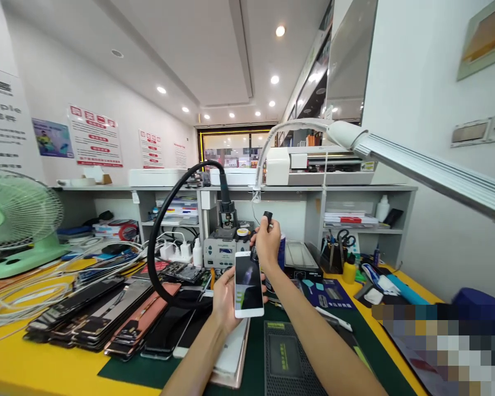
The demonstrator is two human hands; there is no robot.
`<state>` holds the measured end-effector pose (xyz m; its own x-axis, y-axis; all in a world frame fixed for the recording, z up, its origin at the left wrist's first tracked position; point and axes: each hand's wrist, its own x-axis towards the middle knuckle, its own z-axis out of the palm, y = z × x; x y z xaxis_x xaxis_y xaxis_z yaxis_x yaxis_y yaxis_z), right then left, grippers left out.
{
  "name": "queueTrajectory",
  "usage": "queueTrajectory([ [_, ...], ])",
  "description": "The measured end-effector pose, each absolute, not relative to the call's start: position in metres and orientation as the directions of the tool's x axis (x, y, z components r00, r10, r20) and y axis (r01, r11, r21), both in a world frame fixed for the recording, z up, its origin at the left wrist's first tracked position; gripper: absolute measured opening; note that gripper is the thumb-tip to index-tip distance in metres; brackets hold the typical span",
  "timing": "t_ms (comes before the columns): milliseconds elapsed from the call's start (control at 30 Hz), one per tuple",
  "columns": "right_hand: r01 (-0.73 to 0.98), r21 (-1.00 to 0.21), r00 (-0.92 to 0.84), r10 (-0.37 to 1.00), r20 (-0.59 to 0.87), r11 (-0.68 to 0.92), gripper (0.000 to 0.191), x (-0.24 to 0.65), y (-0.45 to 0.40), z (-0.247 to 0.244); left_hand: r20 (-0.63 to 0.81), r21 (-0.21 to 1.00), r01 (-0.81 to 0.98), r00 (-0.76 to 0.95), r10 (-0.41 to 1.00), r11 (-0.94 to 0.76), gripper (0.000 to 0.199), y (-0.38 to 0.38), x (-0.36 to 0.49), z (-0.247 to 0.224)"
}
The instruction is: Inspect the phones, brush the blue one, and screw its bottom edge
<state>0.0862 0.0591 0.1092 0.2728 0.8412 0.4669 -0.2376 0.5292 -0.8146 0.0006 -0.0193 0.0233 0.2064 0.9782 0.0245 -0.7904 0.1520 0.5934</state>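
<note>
My left hand (223, 301) is closed round the lower edges of a white-framed smartphone (249, 300), its screen tilted up toward me. A pale glow or reflection shows on the dark upper screen. Just above the phone's top right corner, my right hand (268, 246) grips a short black cylinder, which looks like a small flashlight (268, 215). Its lower end points down at the screen; whether it touches the glass I cannot tell. Below the hands lie a dark green mat (253, 352), a black perforated pad (282, 357) and a white tablet-like device (231, 357).
Stacked phone screens and parts (107, 313) cover the left side, near white cables (28, 297) and a green fan (20, 225). A thick black hose (152, 242) arches left of my hands from a grey soldering station (223, 253). A lamp arm (429, 170) crosses overhead; a tool holder (334, 253) stands right.
</note>
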Motion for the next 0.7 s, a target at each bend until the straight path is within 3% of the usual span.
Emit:
queueTrajectory([
  [300, -0.228, -0.824, 0.257, 0.848, 0.463, 0.519, 0.029, 0.085, 0.061, 0.108, -0.006, 0.613, -0.790, 0.022, 1.000, 0.021, 0.019, -0.011, -0.003, 0.010],
  [700, -0.220, -0.838, 0.297, 0.853, 0.429, 0.499, 0.020, 0.086, 0.060, 0.111, -0.113, 0.659, -0.752, -0.085, 0.990, 0.011, 0.027, -0.014, -0.002, 0.019],
])
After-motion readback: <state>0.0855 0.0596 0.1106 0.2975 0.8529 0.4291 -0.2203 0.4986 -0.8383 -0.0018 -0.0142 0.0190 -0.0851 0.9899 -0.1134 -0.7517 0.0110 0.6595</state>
